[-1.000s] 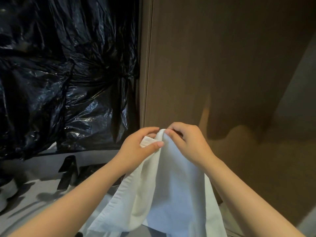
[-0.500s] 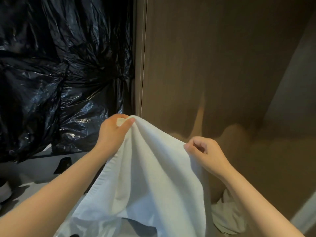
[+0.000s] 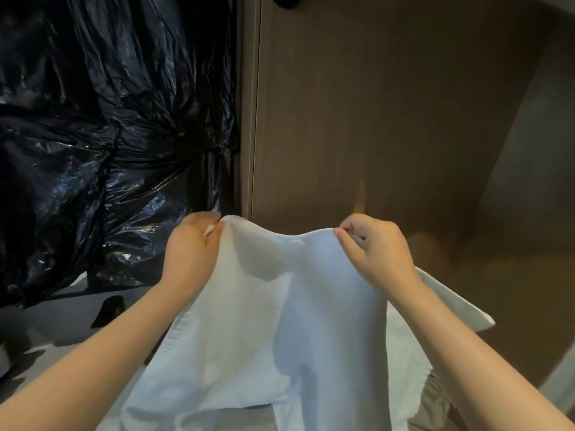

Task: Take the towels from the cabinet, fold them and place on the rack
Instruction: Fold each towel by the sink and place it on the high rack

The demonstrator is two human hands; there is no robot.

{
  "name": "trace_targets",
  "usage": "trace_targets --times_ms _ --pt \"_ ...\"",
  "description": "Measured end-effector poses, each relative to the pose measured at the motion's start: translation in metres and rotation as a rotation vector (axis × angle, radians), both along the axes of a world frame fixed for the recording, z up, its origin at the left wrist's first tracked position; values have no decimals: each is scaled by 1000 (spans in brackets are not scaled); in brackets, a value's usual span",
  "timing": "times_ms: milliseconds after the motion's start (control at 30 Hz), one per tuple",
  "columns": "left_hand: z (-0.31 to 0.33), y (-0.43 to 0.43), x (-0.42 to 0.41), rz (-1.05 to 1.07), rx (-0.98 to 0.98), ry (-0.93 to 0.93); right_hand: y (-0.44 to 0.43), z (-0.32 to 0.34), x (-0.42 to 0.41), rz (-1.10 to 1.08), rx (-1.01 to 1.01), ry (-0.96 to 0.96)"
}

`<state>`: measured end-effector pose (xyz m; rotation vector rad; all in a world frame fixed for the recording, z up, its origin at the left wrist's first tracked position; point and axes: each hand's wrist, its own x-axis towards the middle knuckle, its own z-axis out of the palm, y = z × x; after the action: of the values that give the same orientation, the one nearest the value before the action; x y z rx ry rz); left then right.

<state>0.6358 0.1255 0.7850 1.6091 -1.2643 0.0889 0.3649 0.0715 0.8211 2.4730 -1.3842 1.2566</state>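
before the brown cabinet door (image 3: 373, 119), white towel (image 3: 280, 321) pinched by left hand (image 3: 191, 250) and right hand (image 3: 376, 250)

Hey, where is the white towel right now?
In the head view the white towel hangs centre frame, top edge pinched by the left hand and right hand, before the brown panel.

Both bare forearms are reaching forward and upward, angling in toward each other. The left hand (image 3: 191, 248) is pinching the top edge of the towel (image 3: 280, 321) between thumb and curled fingers. The right hand (image 3: 378, 248) is gripping likewise, knuckles up. Both hands are hovering level, held apart.
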Motion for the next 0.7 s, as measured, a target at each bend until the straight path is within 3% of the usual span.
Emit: trace_targets --times_ms 233,433,700 --pt "8 18 -44 -260 -134 -88 7 7 13 160 -14 2" --pt "9 14 -64 -472 -26 74 17 17 18 424 9 -49" --pt "14 10 -65 -542 -84 183 17 13 16 409 52 -83"
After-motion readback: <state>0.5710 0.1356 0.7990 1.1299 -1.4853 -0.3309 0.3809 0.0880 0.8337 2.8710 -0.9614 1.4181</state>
